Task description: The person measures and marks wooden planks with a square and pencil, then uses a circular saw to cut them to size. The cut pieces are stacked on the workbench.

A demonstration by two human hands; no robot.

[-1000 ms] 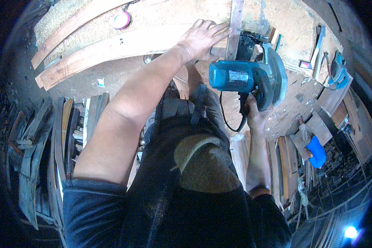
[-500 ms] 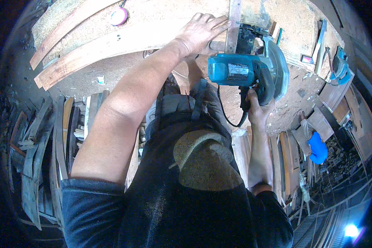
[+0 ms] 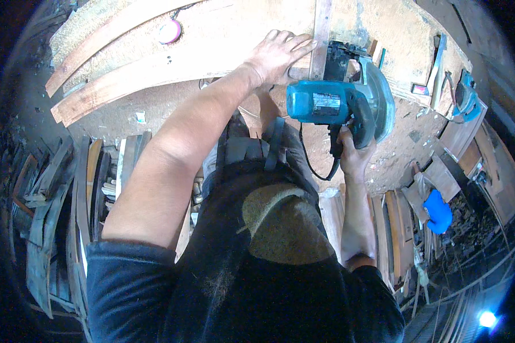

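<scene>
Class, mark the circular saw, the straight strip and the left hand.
Circular saw (image 3: 336,103), head view: motor housing.
Straight strip (image 3: 321,37), head view: mid-length.
Left hand (image 3: 273,59), head view: back of it.

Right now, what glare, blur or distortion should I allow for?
Head view: the pale board is partly washed out and looks bent, likely by the fisheye; head view: a bright light flares at lower right; head view: corners fall to black, the blue saw shows no obvious blur.

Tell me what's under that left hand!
Under the left hand there's a pale wooden board, sticking out to the left. The fingertips reach a straightedge. The wood beneath the palm is covered, so I can't see any marks there.
</scene>
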